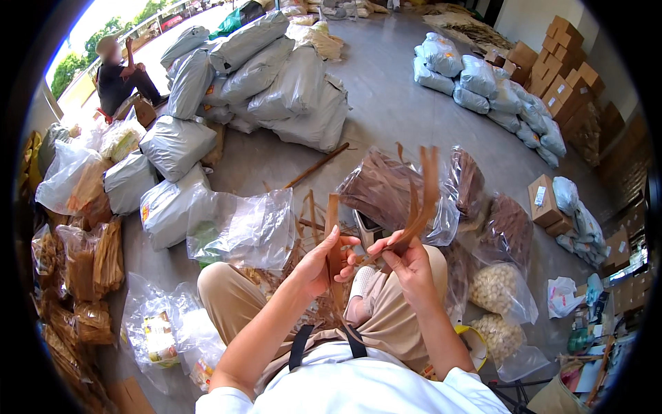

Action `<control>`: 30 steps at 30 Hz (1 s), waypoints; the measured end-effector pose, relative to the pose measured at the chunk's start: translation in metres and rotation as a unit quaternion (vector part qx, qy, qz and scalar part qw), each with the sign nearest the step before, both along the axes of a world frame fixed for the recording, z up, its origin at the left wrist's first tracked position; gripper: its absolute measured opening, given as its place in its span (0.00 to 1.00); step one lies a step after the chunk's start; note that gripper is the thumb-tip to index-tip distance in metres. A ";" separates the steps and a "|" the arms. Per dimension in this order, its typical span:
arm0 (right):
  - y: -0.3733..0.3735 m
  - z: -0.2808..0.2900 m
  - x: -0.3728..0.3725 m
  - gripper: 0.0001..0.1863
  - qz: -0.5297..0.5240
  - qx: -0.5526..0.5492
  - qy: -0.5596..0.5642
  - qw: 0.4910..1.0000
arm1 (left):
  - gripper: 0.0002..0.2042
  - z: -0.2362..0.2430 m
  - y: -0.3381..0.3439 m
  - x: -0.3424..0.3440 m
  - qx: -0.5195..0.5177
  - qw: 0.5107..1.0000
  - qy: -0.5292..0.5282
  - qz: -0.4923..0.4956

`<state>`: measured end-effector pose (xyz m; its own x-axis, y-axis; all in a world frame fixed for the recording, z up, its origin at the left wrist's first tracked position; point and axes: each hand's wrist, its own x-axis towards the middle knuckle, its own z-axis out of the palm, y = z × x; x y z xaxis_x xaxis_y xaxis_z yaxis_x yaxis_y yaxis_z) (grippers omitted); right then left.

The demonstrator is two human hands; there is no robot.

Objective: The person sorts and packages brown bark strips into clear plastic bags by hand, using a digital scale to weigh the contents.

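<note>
While I look down over my lap, my left hand (pixel 324 259) is closed around a flat brown strip (pixel 333 231) that stands upright, thumb along its edge. My right hand (pixel 407 265) pinches the lower ends of several long brown strips (pixel 424 193), which fan up and away. Both hands hover over my knees, close together. Just beyond them lies a clear bag of brown strips (pixel 386 186). To my right sit bags of pale round pieces (pixel 496 290); grey sacks (pixel 276 83) are piled farther off.
</note>
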<state>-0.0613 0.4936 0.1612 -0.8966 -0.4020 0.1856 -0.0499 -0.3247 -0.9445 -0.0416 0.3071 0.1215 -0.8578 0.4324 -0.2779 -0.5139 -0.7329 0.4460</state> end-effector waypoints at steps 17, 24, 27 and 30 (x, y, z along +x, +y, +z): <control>-0.003 -0.023 -0.004 0.06 0.009 0.172 0.063 0.983 | 0.15 0.005 -0.014 0.006 -0.145 0.989 0.031 -0.013; -0.029 -0.023 -0.016 0.05 -0.063 0.160 0.115 0.978 | 0.23 0.006 0.006 0.001 -0.067 0.996 -0.006 -0.051; -0.028 -0.034 -0.011 0.08 -0.010 0.219 0.154 0.964 | 0.15 -0.009 0.005 -0.004 -0.068 0.996 -0.036 0.038; -0.027 -0.035 -0.011 0.15 -0.046 0.322 0.317 0.891 | 0.09 -0.017 0.000 -0.006 -0.124 0.987 -0.069 0.078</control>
<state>-0.0722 0.4668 0.1263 -0.7279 -0.5382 0.4250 -0.6388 0.3069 -0.7055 -0.0472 0.3068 0.1042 -0.8552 0.2021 -0.4773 -0.4719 -0.6844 0.5558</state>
